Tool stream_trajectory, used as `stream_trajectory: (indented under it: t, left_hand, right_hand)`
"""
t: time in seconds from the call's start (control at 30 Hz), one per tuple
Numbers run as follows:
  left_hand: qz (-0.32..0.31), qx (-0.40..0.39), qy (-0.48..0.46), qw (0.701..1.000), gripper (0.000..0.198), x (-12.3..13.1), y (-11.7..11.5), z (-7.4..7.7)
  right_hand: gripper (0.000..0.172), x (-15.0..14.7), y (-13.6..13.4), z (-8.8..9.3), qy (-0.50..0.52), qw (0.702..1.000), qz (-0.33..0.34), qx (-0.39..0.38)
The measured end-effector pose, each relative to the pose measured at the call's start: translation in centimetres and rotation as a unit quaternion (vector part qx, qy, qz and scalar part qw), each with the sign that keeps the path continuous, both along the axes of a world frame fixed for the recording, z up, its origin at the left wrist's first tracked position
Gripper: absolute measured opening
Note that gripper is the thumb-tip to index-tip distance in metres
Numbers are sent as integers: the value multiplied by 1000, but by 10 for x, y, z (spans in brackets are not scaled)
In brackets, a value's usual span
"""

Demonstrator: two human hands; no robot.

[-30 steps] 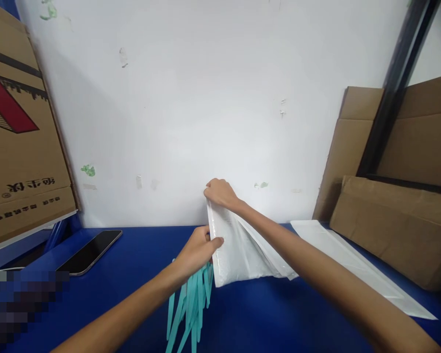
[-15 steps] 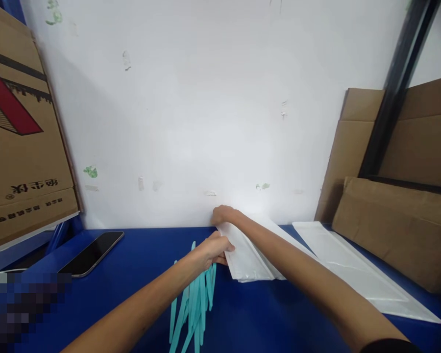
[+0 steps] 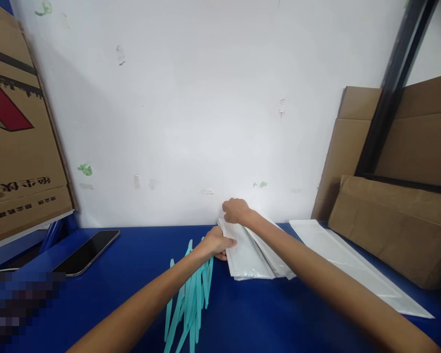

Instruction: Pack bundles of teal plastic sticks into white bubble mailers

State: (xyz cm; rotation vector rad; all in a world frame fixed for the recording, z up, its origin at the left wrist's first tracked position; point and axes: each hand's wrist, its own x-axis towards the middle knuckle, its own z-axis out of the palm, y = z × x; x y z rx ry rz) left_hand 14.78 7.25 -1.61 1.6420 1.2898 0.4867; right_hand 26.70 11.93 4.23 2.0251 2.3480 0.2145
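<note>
A stack of flat white plastic bags [image 3: 248, 257] is fanned out at the middle of the blue table, near the wall. My left hand [image 3: 218, 242] pinches the stack's left edge, thumb on top and fingers underneath. My right hand [image 3: 235, 211] is closed at the upper end of the bags, its fingers curled down at the top edge; the fingertips are partly hidden. Beside and partly beneath my left forearm lies a loose bunch of thin, flat teal sticks [image 3: 193, 299].
More white bags [image 3: 353, 264] lie to the right, beside a brown cardboard piece [image 3: 393, 225]. A phone [image 3: 88, 252] rests at the left, near a printed cardboard box [image 3: 18, 157]. The white wall [image 3: 191, 122] rises behind the blue table [image 3: 139, 309].
My right hand has shifted slightly up and right along the top of the bags. The bags are fanned a little wider. My left hand keeps its pinch; the view has shifted slightly.
</note>
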Motion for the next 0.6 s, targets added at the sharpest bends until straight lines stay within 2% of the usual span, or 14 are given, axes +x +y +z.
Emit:
stream_trajectory:
  t: [0.13, 0.33, 0.47, 0.6]
  left_hand:
    - [7, 54, 14, 998, 34, -1, 3, -5]
    - [-24, 95, 56, 994, 27, -1, 3, -7]
    - [9, 204, 108, 973, 28, -8, -6, 3]
    - [23, 309, 146, 939, 26, -37, -26, 21]
  right_hand:
    - [34, 35, -25, 0, -11, 999, -51, 6]
    - [41, 77, -54, -39, 17, 993, -115, 2]
    - [47, 86, -52, -55, 52, 989, -134, 27]
    - [60, 79, -57, -45, 75, 985, -124, 98]
